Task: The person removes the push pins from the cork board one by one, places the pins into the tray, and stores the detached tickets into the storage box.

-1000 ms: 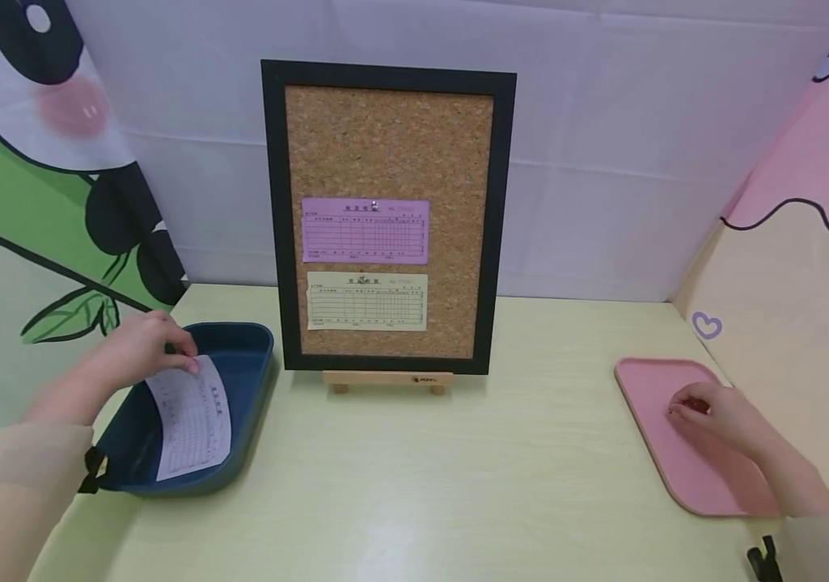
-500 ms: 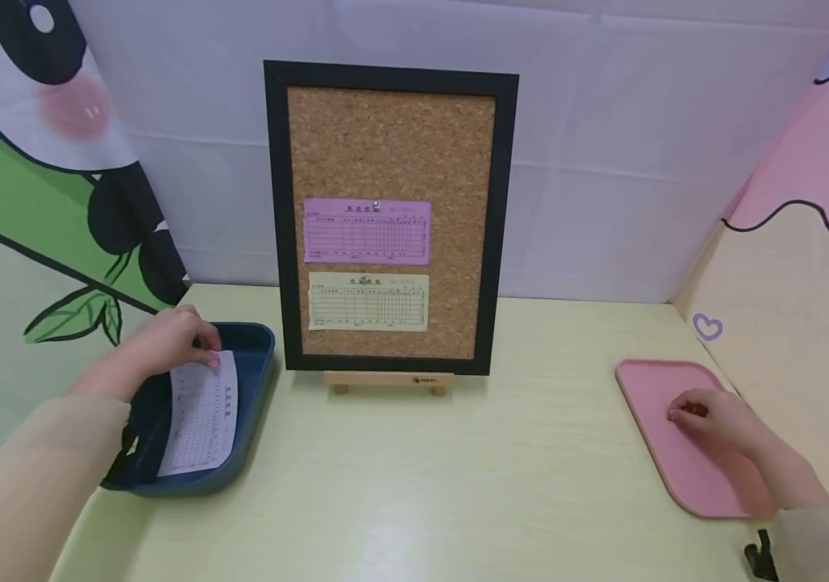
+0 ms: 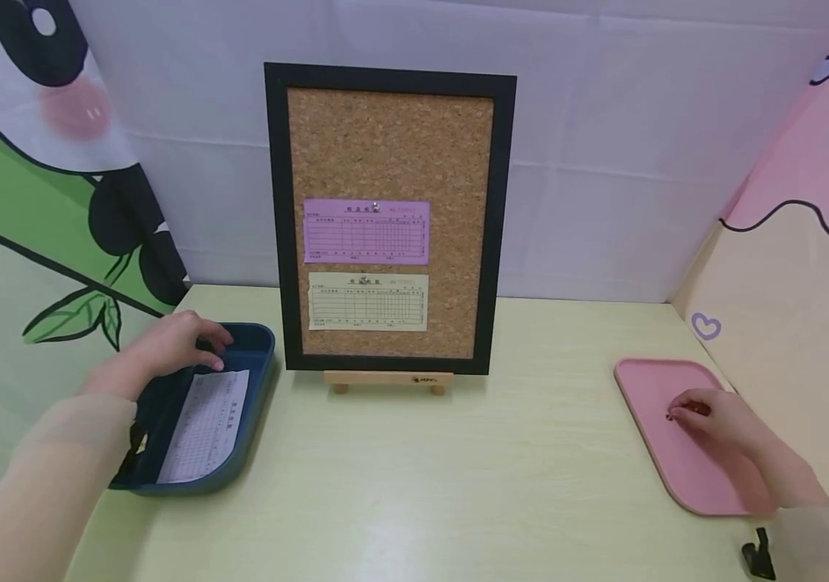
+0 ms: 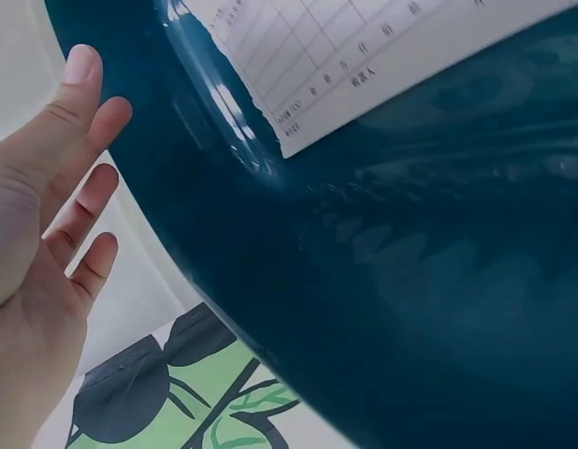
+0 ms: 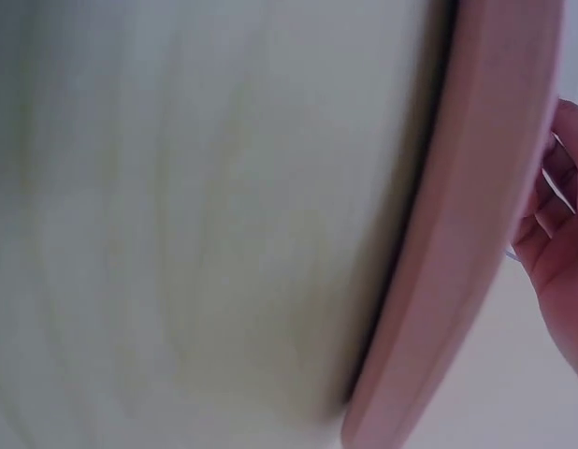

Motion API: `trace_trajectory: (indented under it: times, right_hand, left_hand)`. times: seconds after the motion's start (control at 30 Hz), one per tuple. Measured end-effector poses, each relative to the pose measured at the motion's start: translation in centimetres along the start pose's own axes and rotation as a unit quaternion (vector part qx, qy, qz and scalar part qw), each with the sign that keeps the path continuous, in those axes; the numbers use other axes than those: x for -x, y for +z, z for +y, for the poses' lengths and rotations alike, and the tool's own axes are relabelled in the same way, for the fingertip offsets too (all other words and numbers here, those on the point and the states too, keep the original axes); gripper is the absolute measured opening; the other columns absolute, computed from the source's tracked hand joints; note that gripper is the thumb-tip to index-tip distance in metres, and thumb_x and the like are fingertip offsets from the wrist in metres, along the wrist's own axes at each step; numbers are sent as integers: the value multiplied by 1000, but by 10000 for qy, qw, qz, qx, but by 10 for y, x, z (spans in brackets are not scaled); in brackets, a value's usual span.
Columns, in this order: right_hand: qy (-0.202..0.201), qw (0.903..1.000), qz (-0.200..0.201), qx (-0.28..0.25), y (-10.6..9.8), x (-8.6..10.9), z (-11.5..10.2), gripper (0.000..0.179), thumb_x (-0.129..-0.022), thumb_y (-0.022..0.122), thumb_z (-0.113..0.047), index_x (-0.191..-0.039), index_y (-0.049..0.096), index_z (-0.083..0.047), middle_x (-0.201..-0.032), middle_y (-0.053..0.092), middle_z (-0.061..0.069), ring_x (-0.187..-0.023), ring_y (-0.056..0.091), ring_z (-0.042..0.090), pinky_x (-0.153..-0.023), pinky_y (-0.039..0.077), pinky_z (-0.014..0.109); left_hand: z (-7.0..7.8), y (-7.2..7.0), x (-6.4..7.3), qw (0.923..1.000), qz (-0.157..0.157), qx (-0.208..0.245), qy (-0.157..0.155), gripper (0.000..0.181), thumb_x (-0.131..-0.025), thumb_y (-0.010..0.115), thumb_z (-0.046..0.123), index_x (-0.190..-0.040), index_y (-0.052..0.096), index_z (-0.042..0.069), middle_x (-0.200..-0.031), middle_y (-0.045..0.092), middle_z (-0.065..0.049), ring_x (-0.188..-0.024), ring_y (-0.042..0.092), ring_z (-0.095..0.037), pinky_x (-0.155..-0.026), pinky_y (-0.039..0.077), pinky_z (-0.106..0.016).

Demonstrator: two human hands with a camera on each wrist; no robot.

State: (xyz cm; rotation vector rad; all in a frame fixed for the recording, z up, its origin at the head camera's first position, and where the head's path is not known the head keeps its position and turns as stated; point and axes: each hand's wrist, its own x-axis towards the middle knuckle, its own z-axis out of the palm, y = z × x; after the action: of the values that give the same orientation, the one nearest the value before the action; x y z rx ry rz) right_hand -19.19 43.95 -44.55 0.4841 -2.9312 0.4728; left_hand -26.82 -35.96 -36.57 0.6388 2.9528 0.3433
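In the head view, my left hand hovers over the far left of a dark blue bin, thumb and fingers apart with nothing between them. A white printed receipt slip lies in the bin, just below the fingertips. The left wrist view shows the same hand with loosely bent fingers beside the bin's rim, apart from the slip. Over a pink tray at the right, my right hand pinches a tiny pushpin, mostly hidden by the fingertips.
A black-framed corkboard stands on a small wooden easel at the back middle. Pinned on it are a purple slip and a pale yellow slip. Printed cloth backdrops hang behind and at both sides.
My left hand has moved a little right and let go of the white slip, which dropped flatter into the bin. The right hand has stayed nearly in place over the tray.
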Motion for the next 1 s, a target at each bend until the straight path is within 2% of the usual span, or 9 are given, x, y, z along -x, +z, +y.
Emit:
trace_trajectory:
  times: [0.17,0.4,0.53,0.67,0.8,1.0]
  right_hand:
    - [368,9991,-83,-167,-7,2,-7,7,-82,72,-12,-88,70,-14,-83,66,-3,-70,48,-5,-62,44,22]
    - [382,9986,248,-268,-19,1,-17,13,-82,72,-7,-94,69,-8,-81,63,1,-66,45,-2,-55,41,21]
    - [385,9983,366,-250,-27,-3,-24,12,-84,70,-10,-96,69,-7,-81,61,1,-68,44,-2,-56,40,21]
    - [502,9974,471,-202,-36,-7,-35,14,-88,68,-18,-98,68,-9,-81,59,1,-69,43,2,-56,37,22]
    - [691,9958,551,-238,-42,-9,-46,20,-90,65,-25,-101,68,-9,-79,55,2,-68,43,7,-53,34,23]
    - [845,9925,815,-338,-47,-13,-64,22,-91,63,-27,-102,67,-9,-76,51,4,-65,41,11,-50,32,24]
  left_hand:
    - [7,-2,0,9995,215,179,-125,41,-79,76,15,-114,63,0,-96,70,-12,-94,64,-33,-87,44,-56]
    - [22,-9,2,9955,600,538,-499,50,-85,70,18,-128,51,-1,-109,64,-25,-102,59,-41,-90,42,-59]
    - [32,-14,1,9927,919,394,-673,48,-88,67,19,-129,49,0,-113,61,-28,-105,55,-44,-90,41,-60]
    - [43,-20,1,9874,1362,201,-782,43,-89,65,15,-127,51,-1,-116,58,-29,-106,51,-44,-88,40,-61]
    - [54,-25,2,9801,1792,234,-818,43,-89,64,12,-128,51,-1,-121,55,-29,-111,46,-46,-91,36,-63]
    - [71,-32,5,9719,2106,407,-966,48,-91,63,16,-134,47,1,-130,48,-30,-121,35,-48,-99,26,-65]
